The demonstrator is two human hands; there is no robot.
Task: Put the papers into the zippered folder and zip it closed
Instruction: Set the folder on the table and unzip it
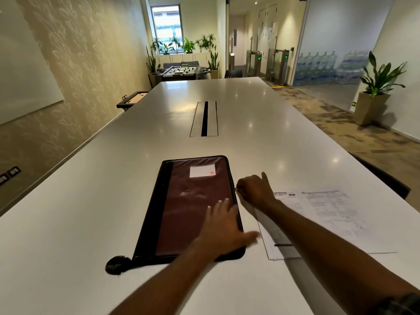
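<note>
Folder (193, 205) is lying flat on the table (91, 201), and the papers (329, 214) are lying just beside it to the right, still outside it and partly covered by the right forearm. The cover is being pressed down by the left hand (221, 226), fingers straight and spread near the right edge. The right hand (254, 189) is being held at the folder's right edge with fingers curled, and the small zipper pull (236, 190) is seemingly being pinched. Step judged: the zipper is being opened, with nothing loaded yet. The next move is calling for the pull to be dragged along the edge while the cover is being held steady, then for the papers to be slid in. A white label (202, 171) with a red mark is showing on the cover, but its writing cannot be read. The print on the papers is blurred too.
</note>
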